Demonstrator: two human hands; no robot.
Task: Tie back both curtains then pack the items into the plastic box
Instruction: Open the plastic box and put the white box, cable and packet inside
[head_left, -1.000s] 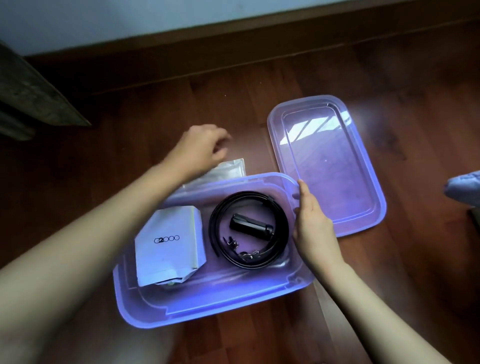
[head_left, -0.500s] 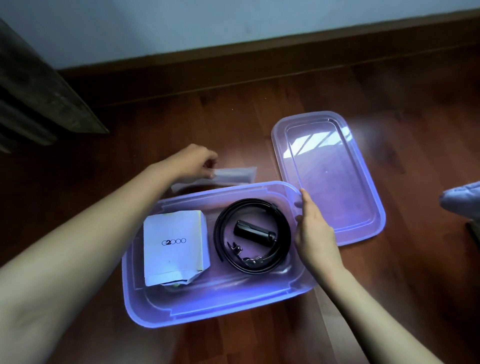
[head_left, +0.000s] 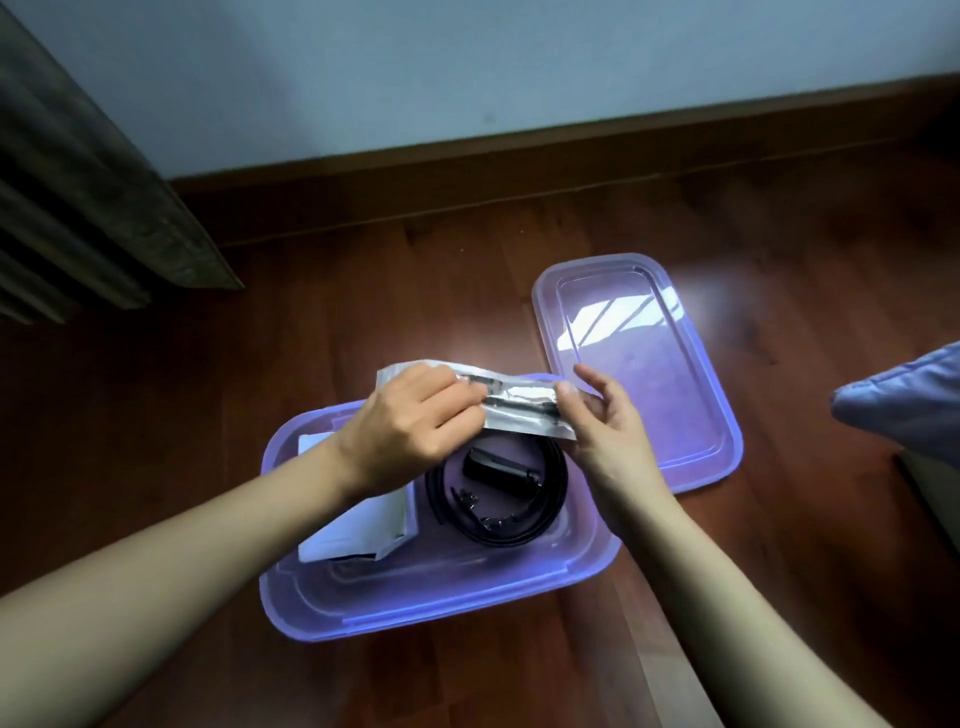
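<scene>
Plastic, clear and crinkled, is being held above the far side of the box (head_left: 415, 618): the packet (head_left: 519, 410) is being gripped at its left end by the curled left hand (head_left: 410, 421) and pinched at its right end by the thumb of the right hand (head_left: 608, 423), the other fingers loosely spread. A belt (head_left: 557, 483) and a white pouch (head_left: 358, 530) are being contained in the box, the lid (head_left: 675, 415) lying beside it.

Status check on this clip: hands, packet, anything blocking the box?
Left hand and right hand both hold the clear packet above the plastic box. Belt and white pouch already inside. Lid off, on the floor; opening unobstructed.
</scene>
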